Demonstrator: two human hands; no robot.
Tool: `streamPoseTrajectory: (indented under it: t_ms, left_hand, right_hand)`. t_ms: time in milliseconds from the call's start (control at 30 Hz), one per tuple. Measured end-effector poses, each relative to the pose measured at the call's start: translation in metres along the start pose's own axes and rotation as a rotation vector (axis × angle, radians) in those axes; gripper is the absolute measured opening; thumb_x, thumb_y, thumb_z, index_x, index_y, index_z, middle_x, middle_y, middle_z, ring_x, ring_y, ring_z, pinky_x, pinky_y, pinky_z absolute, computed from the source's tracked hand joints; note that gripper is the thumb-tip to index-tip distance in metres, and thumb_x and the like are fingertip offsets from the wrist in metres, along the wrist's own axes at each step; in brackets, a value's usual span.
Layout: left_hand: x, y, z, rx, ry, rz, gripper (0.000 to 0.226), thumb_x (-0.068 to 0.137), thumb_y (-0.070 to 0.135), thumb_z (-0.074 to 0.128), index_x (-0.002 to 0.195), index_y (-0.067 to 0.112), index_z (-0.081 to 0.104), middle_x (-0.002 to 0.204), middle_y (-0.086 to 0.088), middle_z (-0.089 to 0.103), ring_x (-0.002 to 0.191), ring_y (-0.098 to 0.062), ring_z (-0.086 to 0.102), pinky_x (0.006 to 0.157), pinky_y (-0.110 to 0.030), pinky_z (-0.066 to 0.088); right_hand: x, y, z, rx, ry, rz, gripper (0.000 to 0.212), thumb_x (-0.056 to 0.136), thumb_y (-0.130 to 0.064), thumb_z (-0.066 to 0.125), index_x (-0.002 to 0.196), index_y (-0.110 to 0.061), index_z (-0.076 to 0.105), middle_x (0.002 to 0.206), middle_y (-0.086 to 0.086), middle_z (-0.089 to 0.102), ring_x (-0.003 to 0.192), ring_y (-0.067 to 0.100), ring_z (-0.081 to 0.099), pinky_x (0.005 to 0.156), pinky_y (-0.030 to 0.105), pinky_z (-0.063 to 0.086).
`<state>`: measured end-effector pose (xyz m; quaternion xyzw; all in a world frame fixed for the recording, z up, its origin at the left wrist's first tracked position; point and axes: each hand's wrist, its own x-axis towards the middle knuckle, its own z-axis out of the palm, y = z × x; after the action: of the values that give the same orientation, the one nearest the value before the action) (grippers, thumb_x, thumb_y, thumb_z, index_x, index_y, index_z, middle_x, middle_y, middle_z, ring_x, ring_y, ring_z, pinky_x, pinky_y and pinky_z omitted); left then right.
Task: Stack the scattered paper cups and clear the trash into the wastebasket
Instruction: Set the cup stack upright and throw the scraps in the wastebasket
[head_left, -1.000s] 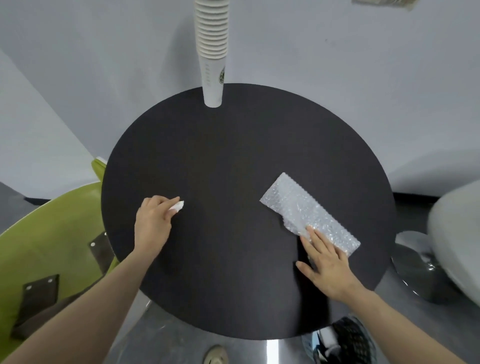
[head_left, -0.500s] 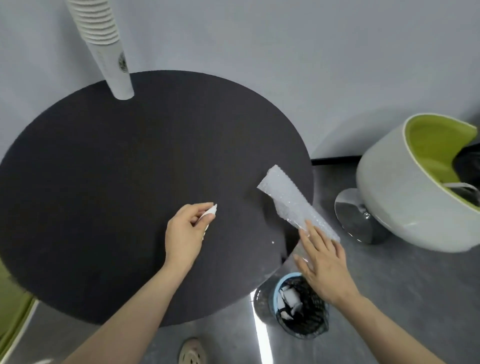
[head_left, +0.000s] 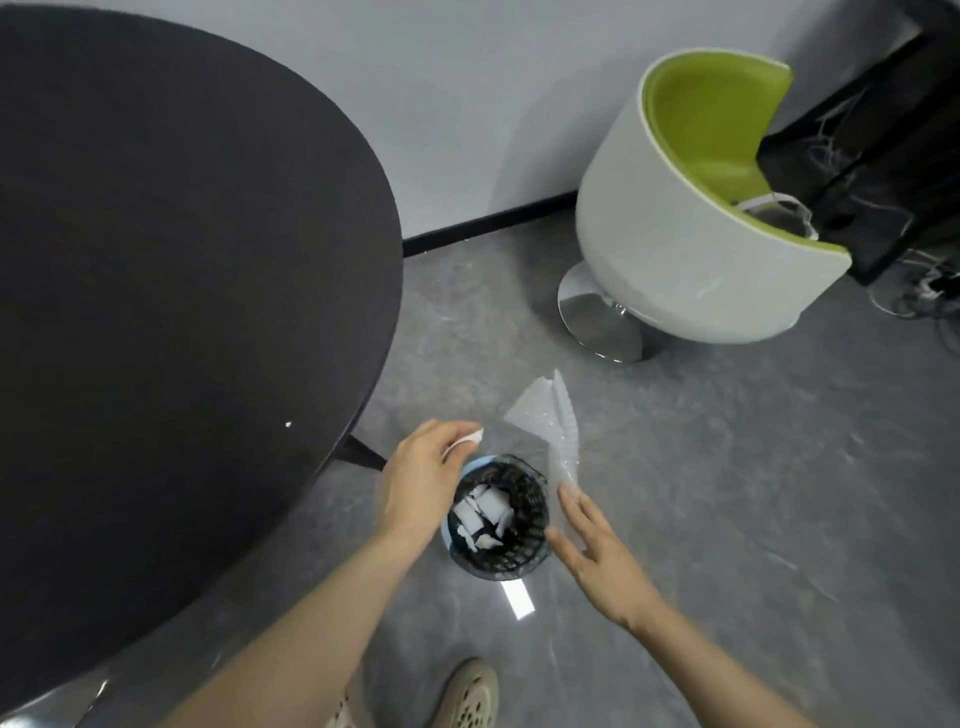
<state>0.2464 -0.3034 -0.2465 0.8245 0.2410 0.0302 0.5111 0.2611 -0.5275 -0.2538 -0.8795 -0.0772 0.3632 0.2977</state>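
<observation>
Black mesh forms the wastebasket (head_left: 501, 556) on the grey floor (head_left: 727, 519), just right of the round table (head_left: 182, 260), with white scraps inside. We see the left hand (head_left: 421, 483) over its near-left rim, pinching a small white paper scrap (head_left: 470, 436). The right hand (head_left: 597, 556), fingers mostly straight, touches the bubble wrap (head_left: 550, 426) beside the far-right rim; whether it grips, we cannot tell.

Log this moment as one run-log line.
left hand: pinches paper scrap | right hand: holds bubble wrap | both: over wastebasket | trash: unreleased
</observation>
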Motion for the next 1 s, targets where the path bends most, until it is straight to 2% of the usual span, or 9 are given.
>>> streamPoseTrajectory:
  t_ms: [133,200,267,367,533,633,733,867,1000]
  left_hand:
    - [0.014,-0.050,0.057,0.023,-0.010,-0.093,0.018,0.088,0.018,0.066,0.103,0.026,0.073,0.099,0.011,0.068,0.090,-0.010,0.065,0.083,-0.038,0.053]
    - [0.024,-0.079,0.087,0.068,-0.044,-0.127,0.019,0.088,0.017,0.065,0.103,0.026,0.073,0.099,0.009,0.068,0.090,-0.012,0.065,0.082,-0.038,0.052]
    - [0.035,-0.109,0.116,0.079,-0.078,-0.155,0.019,0.088,0.016,0.065,0.102,0.025,0.073,0.099,0.006,0.068,0.090,-0.013,0.064,0.083,-0.037,0.052]
    - [0.044,-0.155,0.160,0.029,-0.102,-0.225,0.016,0.087,0.016,0.067,0.100,0.022,0.073,0.098,0.002,0.069,0.087,-0.013,0.065,0.083,-0.033,0.051]
    - [0.053,-0.233,0.221,0.033,-0.176,-0.284,0.017,0.087,0.022,0.067,0.103,0.025,0.071,0.093,0.005,0.071,0.086,-0.012,0.066,0.084,-0.038,0.054]
    - [0.057,-0.259,0.240,0.046,-0.309,-0.314,0.036,0.089,0.027,0.066,0.123,0.018,0.062,0.115,0.000,0.067,0.103,-0.015,0.063,0.095,-0.039,0.049]
    - [0.059,-0.261,0.242,0.153,-0.436,-0.302,0.050,0.091,0.030,0.062,0.137,0.016,0.049,0.138,-0.002,0.053,0.125,-0.020,0.051,0.106,-0.039,0.040]
    - [0.054,-0.226,0.219,0.183,-0.501,-0.294,0.048,0.093,0.023,0.058,0.139,0.021,0.046,0.141,-0.001,0.050,0.126,-0.019,0.050,0.104,-0.034,0.041]
    - [0.049,-0.175,0.187,0.174,-0.515,-0.289,0.045,0.095,0.016,0.054,0.138,0.022,0.047,0.139,0.001,0.052,0.125,-0.017,0.051,0.103,-0.032,0.042]
  right_hand:
    - [0.034,0.046,0.034,0.136,-0.039,0.080,0.063,0.097,-0.043,0.047,0.151,-0.030,0.018,0.155,-0.017,0.010,0.133,-0.009,0.003,0.114,0.018,0.007]
    - [0.058,0.071,0.057,0.203,-0.053,0.133,0.062,0.097,-0.040,0.049,0.151,-0.028,0.021,0.158,-0.011,0.010,0.141,-0.002,0.005,0.115,0.019,0.004]
    - [0.083,0.095,0.081,0.256,-0.065,0.177,0.061,0.097,-0.038,0.050,0.150,-0.027,0.023,0.160,-0.006,0.012,0.145,0.004,0.007,0.120,0.027,0.008]
    - [0.116,0.131,0.114,0.290,-0.077,0.211,0.059,0.097,-0.037,0.050,0.149,-0.029,0.025,0.159,-0.006,0.013,0.146,0.006,0.008,0.119,0.025,0.008]
    - [0.162,0.178,0.150,0.345,-0.059,0.192,0.051,0.094,-0.045,0.052,0.139,-0.051,0.030,0.158,-0.014,0.007,0.140,0.000,0.017,0.118,0.030,0.020]
    - [0.181,0.192,0.154,0.337,-0.017,0.179,0.053,0.094,-0.044,0.053,0.142,-0.046,0.032,0.157,-0.015,0.008,0.138,-0.002,0.015,0.118,0.029,0.018]
    - [0.183,0.192,0.143,0.338,0.026,0.155,0.054,0.090,-0.047,0.056,0.138,-0.051,0.031,0.159,-0.011,0.010,0.145,0.009,0.018,0.120,0.038,0.019]
    - [0.157,0.162,0.109,0.350,0.047,0.170,0.052,0.090,-0.044,0.059,0.131,-0.058,0.031,0.158,-0.009,0.018,0.141,0.014,0.030,0.117,0.040,0.026]
    - [0.118,0.119,0.069,0.319,0.067,0.167,0.056,0.095,-0.031,0.057,0.145,-0.035,0.032,0.156,-0.005,0.023,0.133,0.013,0.040,0.110,0.023,0.029]
